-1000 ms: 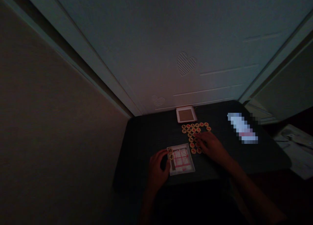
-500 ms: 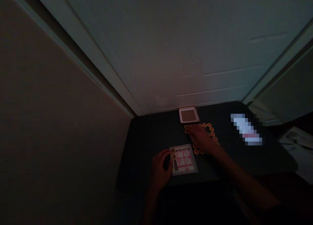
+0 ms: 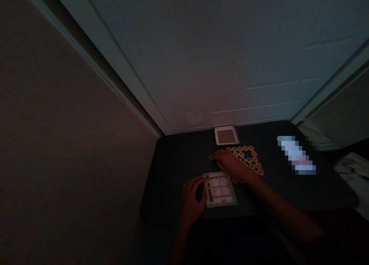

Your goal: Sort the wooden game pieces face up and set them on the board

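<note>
A small white board with a pink grid (image 3: pixel 220 189) lies near the front of a dark table (image 3: pixel 178 169). Two round tokens sit at its top left corner. My left hand (image 3: pixel 191 203) rests at the board's left edge, fingers curled against it. My right hand (image 3: pixel 232 164) lies just beyond the board, fingertips pinched on a round token (image 3: pixel 211 157) at its left tip. Several round tan tokens with red marks (image 3: pixel 248 157) lie scattered to the right of that hand. The room is very dim.
A shallow white box with a brown inside (image 3: pixel 226 136) sits at the table's far edge against a pale door with heart shapes (image 3: pixel 232 73). A blurred white object (image 3: pixel 296 155) lies at the right. A wall stands close on the left.
My right hand has moved from the lower part of the token pile up and to the left, past the pile, with a token at its fingertips. My left hand has stayed at the board.
</note>
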`<state>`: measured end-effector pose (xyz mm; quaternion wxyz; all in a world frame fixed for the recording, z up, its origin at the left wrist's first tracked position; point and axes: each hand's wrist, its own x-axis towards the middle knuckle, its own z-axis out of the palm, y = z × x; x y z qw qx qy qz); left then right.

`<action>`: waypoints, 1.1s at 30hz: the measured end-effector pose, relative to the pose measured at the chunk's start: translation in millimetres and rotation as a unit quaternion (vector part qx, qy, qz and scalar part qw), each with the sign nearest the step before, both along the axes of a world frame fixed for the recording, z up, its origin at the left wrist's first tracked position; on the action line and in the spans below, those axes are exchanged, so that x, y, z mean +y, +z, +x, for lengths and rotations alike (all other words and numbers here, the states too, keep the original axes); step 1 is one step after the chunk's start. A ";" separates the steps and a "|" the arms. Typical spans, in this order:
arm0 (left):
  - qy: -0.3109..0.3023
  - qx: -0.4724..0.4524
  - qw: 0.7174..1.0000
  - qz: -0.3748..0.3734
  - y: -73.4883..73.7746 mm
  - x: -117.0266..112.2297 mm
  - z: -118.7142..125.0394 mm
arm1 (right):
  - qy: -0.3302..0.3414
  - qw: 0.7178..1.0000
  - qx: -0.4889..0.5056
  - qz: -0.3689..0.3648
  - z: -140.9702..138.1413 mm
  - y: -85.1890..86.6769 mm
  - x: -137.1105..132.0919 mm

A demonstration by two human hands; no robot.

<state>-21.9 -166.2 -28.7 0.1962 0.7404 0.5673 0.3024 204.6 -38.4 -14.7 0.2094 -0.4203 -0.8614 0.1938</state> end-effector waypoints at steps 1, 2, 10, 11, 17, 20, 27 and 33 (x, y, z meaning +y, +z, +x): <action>-0.001 0.000 1.000 0.000 0.2 -0.1 0.0 | 0.005 1.000 0.011 -0.001 -2.7 -0.2 0.7; -0.002 0.001 1.000 -0.001 0.5 -0.2 0.0 | 0.008 1.000 0.019 -0.001 -5.4 -0.5 1.9; -0.004 0.002 1.000 -0.001 0.2 -0.3 -0.8 | 0.017 0.999 -0.019 -0.028 -19.4 -1.6 13.9; -0.003 0.002 1.000 -0.001 0.0 -0.2 -0.7 | 0.016 0.999 -0.020 -0.028 -20.5 -1.8 14.1; 0.002 0.006 1.000 -0.001 1.4 0.7 -0.3 | 0.010 0.999 -0.023 -0.029 -24.7 0.9 11.8; -0.006 0.004 1.000 -0.003 1.3 0.6 -0.6 | 0.001 1.000 0.007 -0.029 -21.6 8.0 2.9; -0.008 -0.003 1.000 0.000 1.5 0.8 0.8 | -0.015 0.993 0.102 -0.058 -3.2 26.6 -48.2; -0.008 -0.003 1.000 -0.008 2.0 1.2 0.5 | -0.038 0.987 0.115 -0.110 0.8 17.7 -92.1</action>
